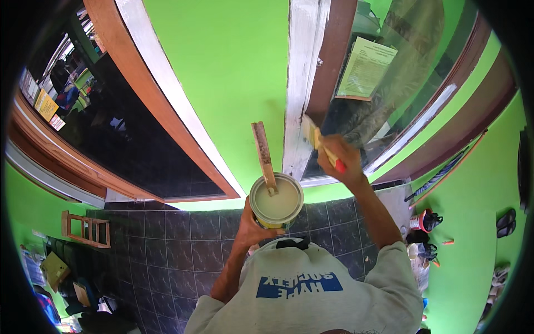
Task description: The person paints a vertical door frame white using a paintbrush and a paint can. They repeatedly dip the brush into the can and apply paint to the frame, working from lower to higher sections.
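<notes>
Holding a round paint can (pixel 253 195) near the lower centre of the frame, the left hand (pixel 253 227) is wrapped about its side, thumb spread along the near wall, probably to keep the open mouth upright so the pale paint (pixel 285 204) inside stays level. A flat wooden stick (pixel 263 151) stands in the can, its wet end in the paint and its upper length slanting against the far rim, likely left there for stirring. Right of centre, the right hand (pixel 342 158) is closed around the handle of a paintbrush (pixel 317 138), whose bristles point up and left toward the patchy white frame (pixel 303 72), where it borders a brown strip (pixel 334 67); whether they touch it, I cannot tell. That slanted grip presumably lets the bristle tip follow the narrow edge. The can sits just below the brush, seemingly for a short reach between the two. Green wall (pixel 222 72) fills the upper centre, and dark floor tiles (pixel 175 250) spread across the lower left.
</notes>
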{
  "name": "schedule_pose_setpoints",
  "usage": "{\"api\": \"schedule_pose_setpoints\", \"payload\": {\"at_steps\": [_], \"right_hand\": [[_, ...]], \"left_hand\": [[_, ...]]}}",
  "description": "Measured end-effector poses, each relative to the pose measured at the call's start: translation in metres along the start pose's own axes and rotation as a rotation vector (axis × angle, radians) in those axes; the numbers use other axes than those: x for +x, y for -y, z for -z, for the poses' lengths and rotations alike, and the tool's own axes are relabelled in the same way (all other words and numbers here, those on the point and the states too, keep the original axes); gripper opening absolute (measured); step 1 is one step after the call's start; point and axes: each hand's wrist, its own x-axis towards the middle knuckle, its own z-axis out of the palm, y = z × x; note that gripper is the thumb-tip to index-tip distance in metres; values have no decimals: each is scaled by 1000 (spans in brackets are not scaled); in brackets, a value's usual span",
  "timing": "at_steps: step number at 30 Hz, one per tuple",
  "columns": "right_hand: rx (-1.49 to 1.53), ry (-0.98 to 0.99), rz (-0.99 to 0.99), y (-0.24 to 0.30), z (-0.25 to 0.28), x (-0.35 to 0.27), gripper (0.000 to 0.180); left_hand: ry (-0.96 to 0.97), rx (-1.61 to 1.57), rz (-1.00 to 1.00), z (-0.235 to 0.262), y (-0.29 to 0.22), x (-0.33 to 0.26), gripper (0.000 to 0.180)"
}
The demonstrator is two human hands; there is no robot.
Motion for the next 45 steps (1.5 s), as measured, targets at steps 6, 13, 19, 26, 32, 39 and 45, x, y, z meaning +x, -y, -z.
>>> {"api": "schedule_pose_setpoints", "payload": {"at_steps": [6,13,19,26,32,39,45], "right_hand": [[-94,-266,156,8,28,84,43],[-165,-248,117,1,7,49,44],[-96,-57,-36,-10,-31,-25,43],[0,15,-99,2,-27,-31,45],[-26,-179,26,-4,-7,34,42],[-92,-209,30,6,-11,12,39],[-79,33,-120,2,-35,-48,48]], "left_hand": [[-11,91,-10,5,2,6,128],[-10,63,13,4,4,6,127],[-18,75,22,4,1,5,129],[-5,59,46,9,6,6,128],[-33,92,35,3,-2,4,128],[-47,115,32,1,-4,5,128],[-24,69,50,4,1,5,127]]}}
